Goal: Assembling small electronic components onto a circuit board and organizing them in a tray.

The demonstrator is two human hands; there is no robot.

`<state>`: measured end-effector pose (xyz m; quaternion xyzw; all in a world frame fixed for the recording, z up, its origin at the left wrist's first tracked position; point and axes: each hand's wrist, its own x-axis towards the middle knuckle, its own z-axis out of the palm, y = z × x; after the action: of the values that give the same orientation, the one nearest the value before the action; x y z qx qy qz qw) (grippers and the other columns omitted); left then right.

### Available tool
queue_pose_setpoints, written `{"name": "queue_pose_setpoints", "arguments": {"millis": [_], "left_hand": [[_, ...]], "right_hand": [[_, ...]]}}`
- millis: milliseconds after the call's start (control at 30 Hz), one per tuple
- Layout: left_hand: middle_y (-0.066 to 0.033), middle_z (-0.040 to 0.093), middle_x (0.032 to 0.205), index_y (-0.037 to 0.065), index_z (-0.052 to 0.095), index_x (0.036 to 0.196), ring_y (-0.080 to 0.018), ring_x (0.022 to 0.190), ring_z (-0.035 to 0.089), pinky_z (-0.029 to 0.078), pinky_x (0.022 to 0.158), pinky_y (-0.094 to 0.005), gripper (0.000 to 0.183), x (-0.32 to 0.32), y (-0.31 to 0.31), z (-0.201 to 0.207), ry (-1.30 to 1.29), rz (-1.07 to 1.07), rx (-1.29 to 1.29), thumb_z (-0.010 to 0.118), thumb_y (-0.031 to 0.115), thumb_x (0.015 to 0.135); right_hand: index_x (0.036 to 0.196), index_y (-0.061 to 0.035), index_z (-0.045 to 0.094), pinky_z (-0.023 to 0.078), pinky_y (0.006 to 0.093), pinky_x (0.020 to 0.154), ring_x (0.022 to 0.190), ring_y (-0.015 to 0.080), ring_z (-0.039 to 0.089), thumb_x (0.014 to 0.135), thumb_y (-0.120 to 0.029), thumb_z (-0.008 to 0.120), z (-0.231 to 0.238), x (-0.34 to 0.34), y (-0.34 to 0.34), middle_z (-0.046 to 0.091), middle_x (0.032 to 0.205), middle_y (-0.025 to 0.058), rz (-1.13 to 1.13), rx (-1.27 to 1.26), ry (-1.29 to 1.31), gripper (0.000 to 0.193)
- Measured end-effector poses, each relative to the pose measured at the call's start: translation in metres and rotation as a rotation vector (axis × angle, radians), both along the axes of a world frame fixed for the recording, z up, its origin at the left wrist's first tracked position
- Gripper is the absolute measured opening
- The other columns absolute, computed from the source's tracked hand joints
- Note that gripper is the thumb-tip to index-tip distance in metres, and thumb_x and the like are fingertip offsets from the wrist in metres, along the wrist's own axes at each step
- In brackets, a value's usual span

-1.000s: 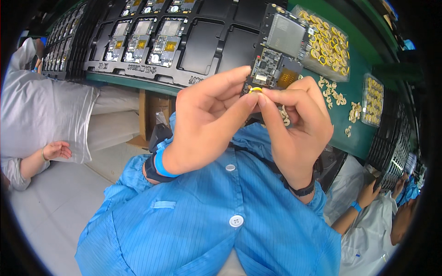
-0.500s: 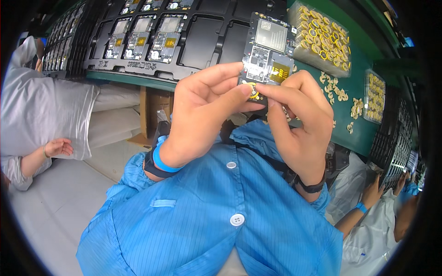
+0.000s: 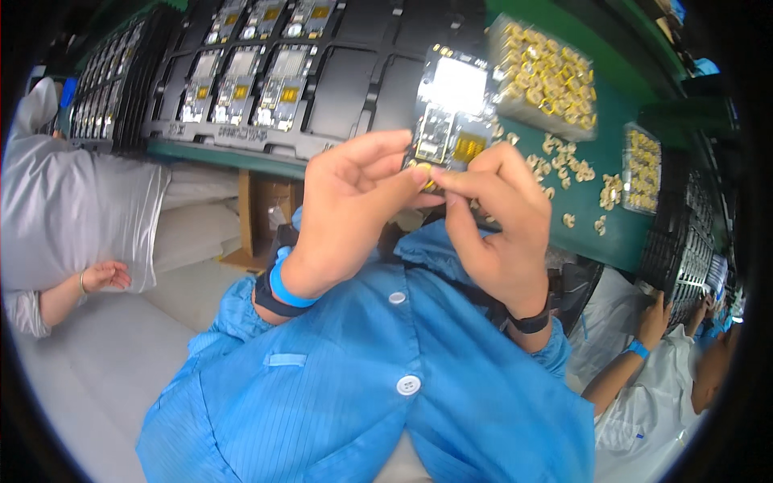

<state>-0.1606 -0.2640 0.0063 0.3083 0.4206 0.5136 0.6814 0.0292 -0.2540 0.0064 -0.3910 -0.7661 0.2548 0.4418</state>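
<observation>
A dark circuit board (image 3: 435,133) stands tilted in front of me, with a shiny metal shield at its upper end and a gold-yellow patch lower down. My left hand (image 3: 346,205) grips its lower left edge, thumb on the front and fingers behind. At the board's lower end is a small round yellow-edged part (image 3: 430,182), partly covered by my fingertips. My left thumb presses on it from one side. From the other side, the closed index finger and thumb of my right hand (image 3: 507,229) meet at this part; their exact hold is partly hidden.
A black tray (image 3: 342,88) with several circuit boards in its pockets lies at the back left. On the green table (image 3: 616,245), a clear stack (image 3: 543,76) of round yellow parts, a smaller pack (image 3: 642,169) and loose pale pieces (image 3: 564,161) lie rightward. Other people sit on both sides.
Both hands and the board have shifted slightly left and down in the picture. Glare now covers the metal shield. The fingers still press at the same round part.
</observation>
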Motion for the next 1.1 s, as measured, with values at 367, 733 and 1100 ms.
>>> {"name": "queue_pose_setpoints", "arguments": {"millis": [367, 733, 1100], "left_hand": [[-0.0223, 0.071, 0.13, -0.012, 0.055, 0.142, -0.0252, 0.116, 0.073, 0.061, 0.101, -0.0348, 0.042, 0.032, 0.046, -0.011, -0.009, -0.141, 0.151, 0.066, -0.001, 0.103], [-0.0214, 0.074, 0.124, -0.004, 0.068, 0.127, -0.038, 0.12, 0.072, 0.054, 0.106, -0.0419, 0.032, -0.003, 0.041, -0.031, 0.789, -0.133, 0.476, 0.069, 0.005, 0.097], [-0.0244, 0.068, 0.138, -0.006, 0.069, 0.124, -0.0441, 0.138, 0.058, 0.047, 0.115, -0.0493, 0.033, 0.0, 0.034, -0.058, 1.142, -0.049, 0.749, 0.07, 0.002, 0.091]], "right_hand": [[0.096, -0.0014, 0.07, 0.047, 0.0216, 0.067, 0.075, 0.0045, 0.059, 0.101, -0.012, 0.076, 0.027, 0.068, 0.058, 0.067, 0.083, -0.0038, -0.264, -0.526, 0.31, 0.013], [0.075, -0.0129, 0.067, 0.038, 0.0249, 0.053, 0.06, 0.0066, 0.05, 0.1, -0.029, 0.079, -0.056, 0.241, 0.312, 0.058, 0.069, -0.0052, -0.5, -0.682, 0.154, 0.032], [0.102, 0.0012, 0.077, 0.055, 0.0285, 0.076, 0.081, 0.0117, 0.068, 0.09, -0.014, 0.083, -0.038, 0.2, 0.267, 0.076, 0.089, 0.0074, -0.605, -0.194, -0.158, 0.02]]}}
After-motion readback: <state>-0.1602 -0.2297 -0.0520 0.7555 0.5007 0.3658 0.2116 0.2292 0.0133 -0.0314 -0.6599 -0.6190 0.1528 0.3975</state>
